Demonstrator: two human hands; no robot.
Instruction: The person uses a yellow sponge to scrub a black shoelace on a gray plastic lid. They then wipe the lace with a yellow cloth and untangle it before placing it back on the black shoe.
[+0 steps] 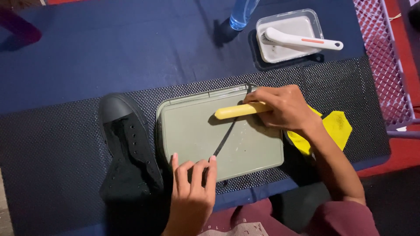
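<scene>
A grey-green tray (262, 153) lies on a black mesh mat. A black shoelace (225, 139) is stretched diagonally across the tray. My left hand (192, 192) presses the lace's near end down at the tray's front edge. My right hand (284, 107) grips a yellow brush handle (236, 111) lying over the far part of the lace. A black sneaker without its lace (127, 148) sits just left of the tray, toe pointing away.
A clear container (313, 19) with a white brush (302, 41) across it stands at the back right. A blue bottle (242, 13) is behind the tray. A yellow cloth (339, 124) lies under my right forearm. A pink wire basket (387, 61) is at the right edge.
</scene>
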